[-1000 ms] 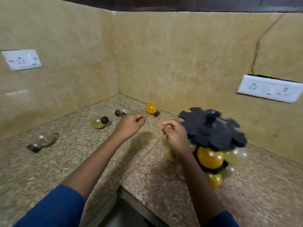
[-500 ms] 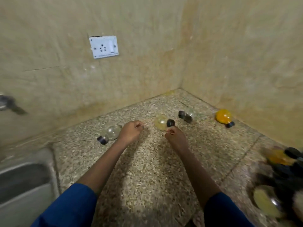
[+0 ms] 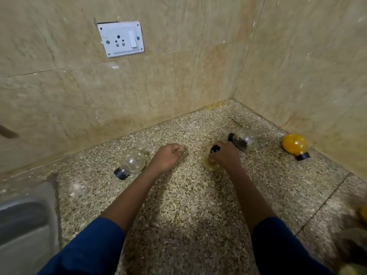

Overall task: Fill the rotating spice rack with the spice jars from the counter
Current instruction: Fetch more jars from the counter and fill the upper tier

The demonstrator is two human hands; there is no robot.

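head camera looks down, close, into the counter (image 3: 178, 205) corner.

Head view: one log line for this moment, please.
right hand: shut on pale yellow jar | left hand: fisted, empty | clear jar, dark-spice jar, orange jar: lying on counter

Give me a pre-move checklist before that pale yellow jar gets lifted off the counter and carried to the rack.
1. Right hand closed over the pale yellow jar: ok.
2. Black cap seated on that jar: cannot tell, fingers cover most of it.
3. Left hand free to help: ok, fisted and holding nothing.
4. Neighbouring dark-spice jar clear of the lift: not ok, it lies right beside the right hand.
5. Rack in sight with an open slot: cannot tell, only a blur at the right edge.
6. Other jars waiting: ok, clear jar and orange jar lie on the counter.
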